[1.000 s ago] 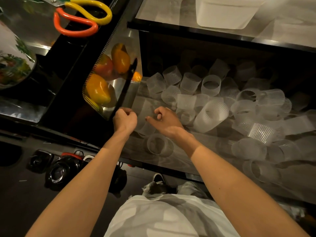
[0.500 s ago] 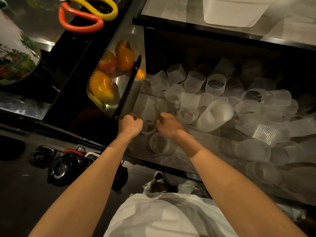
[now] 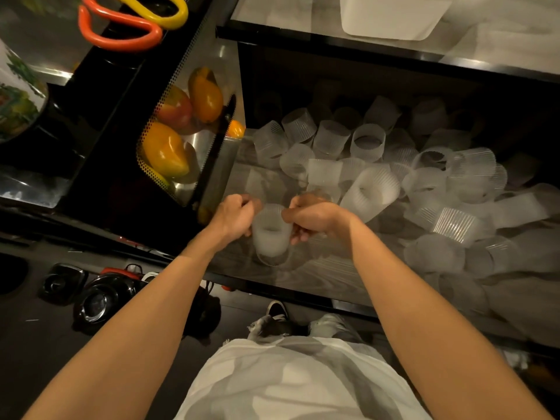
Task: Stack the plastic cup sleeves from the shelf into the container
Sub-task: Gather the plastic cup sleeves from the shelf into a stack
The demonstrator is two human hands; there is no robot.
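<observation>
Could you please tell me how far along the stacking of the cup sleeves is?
Done: nothing can be confirmed; the white container on the counter above shows only its outside. In hand: the left hand and right hand both grip a translucent sleeve above the shelf. Left: many loose sleeves lie scattered there, so most of the job is ahead.

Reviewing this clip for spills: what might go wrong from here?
The left hand and right hand pinch one sleeve; it may buckle or slip. The loose pile lies tumbled on the shelf; a nudge may roll some off its front edge. The container sits a level above, so carrying risks a drop.
</observation>
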